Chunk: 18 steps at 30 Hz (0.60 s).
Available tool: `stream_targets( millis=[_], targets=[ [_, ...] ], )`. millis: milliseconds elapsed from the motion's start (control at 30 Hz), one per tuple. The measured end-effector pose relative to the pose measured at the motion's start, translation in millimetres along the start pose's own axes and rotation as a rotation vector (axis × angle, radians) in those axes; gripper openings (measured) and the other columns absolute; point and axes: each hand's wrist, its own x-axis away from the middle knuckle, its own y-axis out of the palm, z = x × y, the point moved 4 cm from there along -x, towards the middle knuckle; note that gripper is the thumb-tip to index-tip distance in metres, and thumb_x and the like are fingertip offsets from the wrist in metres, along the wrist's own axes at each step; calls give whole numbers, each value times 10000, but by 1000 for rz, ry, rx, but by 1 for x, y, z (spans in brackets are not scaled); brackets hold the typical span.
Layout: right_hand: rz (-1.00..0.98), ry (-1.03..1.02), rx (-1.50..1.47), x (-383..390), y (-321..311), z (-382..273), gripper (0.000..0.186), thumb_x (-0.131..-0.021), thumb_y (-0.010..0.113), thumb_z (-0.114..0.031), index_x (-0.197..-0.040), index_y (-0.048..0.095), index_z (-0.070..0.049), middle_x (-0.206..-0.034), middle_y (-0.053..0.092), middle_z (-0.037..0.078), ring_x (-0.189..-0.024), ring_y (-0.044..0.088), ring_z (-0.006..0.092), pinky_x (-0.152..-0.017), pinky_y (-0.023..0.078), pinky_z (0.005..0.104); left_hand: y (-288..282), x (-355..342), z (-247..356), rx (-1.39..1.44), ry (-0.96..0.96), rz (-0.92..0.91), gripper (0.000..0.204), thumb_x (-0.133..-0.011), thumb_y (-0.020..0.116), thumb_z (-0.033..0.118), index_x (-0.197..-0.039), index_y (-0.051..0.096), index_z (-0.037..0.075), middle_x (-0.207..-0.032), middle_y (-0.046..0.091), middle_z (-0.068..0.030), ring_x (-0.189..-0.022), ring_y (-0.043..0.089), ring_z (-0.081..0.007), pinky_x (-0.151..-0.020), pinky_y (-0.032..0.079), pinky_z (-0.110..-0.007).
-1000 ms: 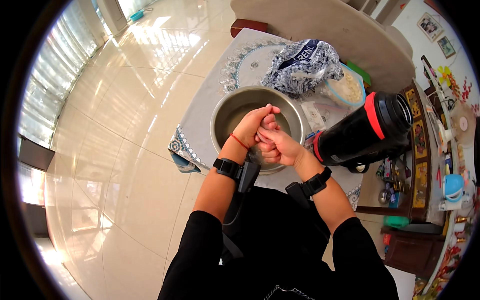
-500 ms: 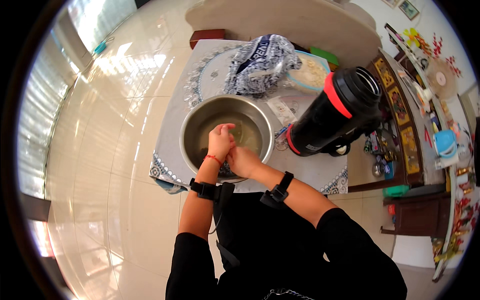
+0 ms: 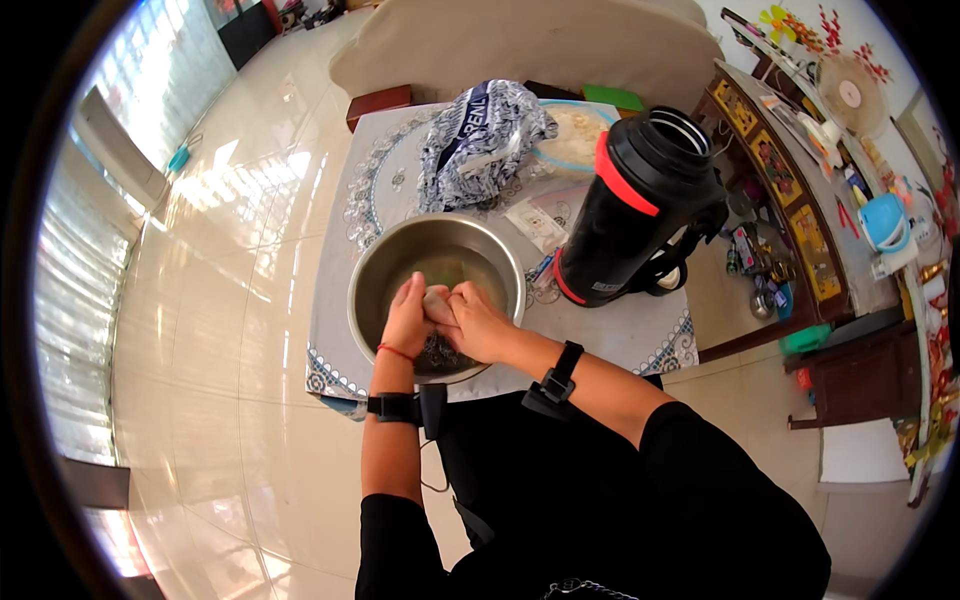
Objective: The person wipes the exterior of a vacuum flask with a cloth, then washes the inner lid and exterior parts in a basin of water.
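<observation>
Over a steel basin (image 3: 490, 262) with liquid and dark material in its bottom, my left hand (image 3: 406, 315) and my right hand (image 3: 474, 322) are closed together around a small pale lump (image 3: 436, 304), too hidden to identify. A tall black vacuum flask (image 3: 628, 228) with red bands and an open top stands right of the basin. Behind the basin lie a blue-and-white patterned bundle (image 3: 470, 150) and a blue-rimmed container of pale pieces (image 3: 572, 135); a small clear packet (image 3: 533, 225) lies near the flask.
The cloth-covered table (image 3: 342, 300) backs onto a padded bench (image 3: 520, 45). A carved wooden cabinet (image 3: 825, 270) crowded with items runs along the right. Tiled floor (image 3: 220, 330) and curtains (image 3: 85, 340) are on the left; a blue dustpan-like object (image 3: 180, 158) lies there.
The view has swung, shifting table and basin left in the picture. My hands have moved lower toward the basin's near side, and the pale lump shows more plainly between them.
</observation>
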Motion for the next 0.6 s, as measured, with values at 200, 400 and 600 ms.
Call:
stream_targets(
  millis=[200,400,600],
  targets=[
    [127,86,-323,28,-67,-8,308,-794,644,-40,-1052,485,18,-966,584,203,-866,613,361,-749,489,427,-53,1,14,-876,316,440,744,-833,624,522,-1332,436,3,-1220,581,-174,-1008,611,-279,-891,442,-497],
    [151,358,-741,102,-138,70,400,-809,667,-89,-1141,475,27,-977,593,77,-810,604,120,-652,513,267,40,14,34,-1416,276,347,910,-764,612,628,-1402,348,35,-1327,498,-200,-1240,473,-330,-1037,82,-683],
    [1115,262,-748,164,-251,89,390,-835,606,-66,-1207,519,16,-995,598,42,-914,581,110,-781,486,254,188,41,78,-1044,721,-7,621,-842,684,298,-1274,442,-77,-1285,489,-242,-1195,481,-345,-999,375,-354]
  ],
)
